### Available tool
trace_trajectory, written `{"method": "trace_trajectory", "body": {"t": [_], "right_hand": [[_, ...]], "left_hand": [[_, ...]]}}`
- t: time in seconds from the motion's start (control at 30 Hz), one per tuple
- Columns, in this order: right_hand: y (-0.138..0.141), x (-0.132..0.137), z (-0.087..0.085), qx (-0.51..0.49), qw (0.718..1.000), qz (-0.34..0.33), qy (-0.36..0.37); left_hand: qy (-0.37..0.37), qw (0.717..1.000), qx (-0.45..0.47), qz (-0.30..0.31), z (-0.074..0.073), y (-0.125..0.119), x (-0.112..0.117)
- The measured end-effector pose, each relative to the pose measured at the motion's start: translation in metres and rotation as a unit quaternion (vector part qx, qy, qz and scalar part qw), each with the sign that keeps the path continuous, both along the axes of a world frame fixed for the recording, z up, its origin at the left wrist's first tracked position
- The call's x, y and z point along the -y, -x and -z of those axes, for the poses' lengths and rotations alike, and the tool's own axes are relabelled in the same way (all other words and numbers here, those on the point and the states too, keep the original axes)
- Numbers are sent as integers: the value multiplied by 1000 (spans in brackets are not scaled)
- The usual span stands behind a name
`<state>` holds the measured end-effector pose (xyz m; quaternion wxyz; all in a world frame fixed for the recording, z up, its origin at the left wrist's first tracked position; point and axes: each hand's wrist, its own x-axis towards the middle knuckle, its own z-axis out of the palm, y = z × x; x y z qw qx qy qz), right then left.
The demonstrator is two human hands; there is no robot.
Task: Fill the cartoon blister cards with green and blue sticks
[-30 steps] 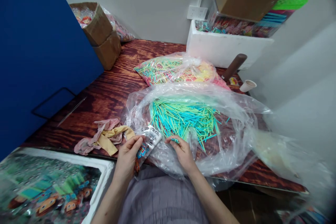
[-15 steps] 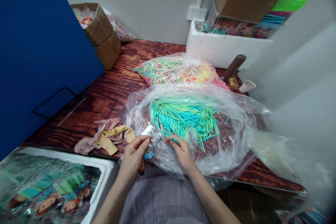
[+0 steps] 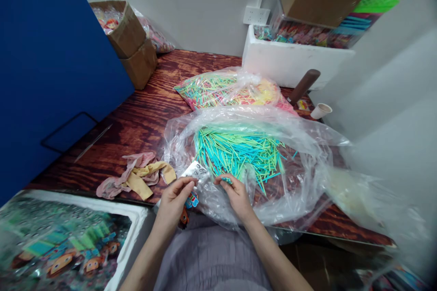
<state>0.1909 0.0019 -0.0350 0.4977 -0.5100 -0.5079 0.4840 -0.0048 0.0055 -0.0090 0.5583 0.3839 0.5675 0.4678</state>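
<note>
My left hand (image 3: 172,200) is closed, thumb against fingers, on a small packet (image 3: 195,170). The packet's white part with dark print sticks up past the fingertips, and a colourful cartoon picture (image 3: 193,200) shows below them. A pinch of thin green and blue sticks is in my right hand (image 3: 238,198); only the stick ends (image 3: 226,180) poke out between the fingers. Just beyond both hands, a loose heap of green and blue sticks (image 3: 239,150) lies in a spread-open clear plastic bag (image 3: 290,209).
Behind lies another bag of multicoloured sticks (image 3: 218,86). Crumpled gloves (image 3: 139,177) rest on the left. At lower left stands a white foam box (image 3: 136,211) of cartoon packets. A paper cup (image 3: 321,111), brown cylinder (image 3: 303,86) and white foam bin (image 3: 293,63) stand at right.
The packet's white part has tilted slightly and shows more of its dark print. Both hands stay nearly in place, still holding the packet and the sticks.
</note>
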Motion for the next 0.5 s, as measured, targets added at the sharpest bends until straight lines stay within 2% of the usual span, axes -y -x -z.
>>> {"method": "trace_trajectory", "body": {"t": [0.33,0.5], "right_hand": [[0,0,2,-11,1000,0,1],[1,-1,3,-12,1000,7,4]], "left_hand": [[-18,999,-13,25,-1,-1,6],[-22,999,-13,26,-7,-4,8]]}}
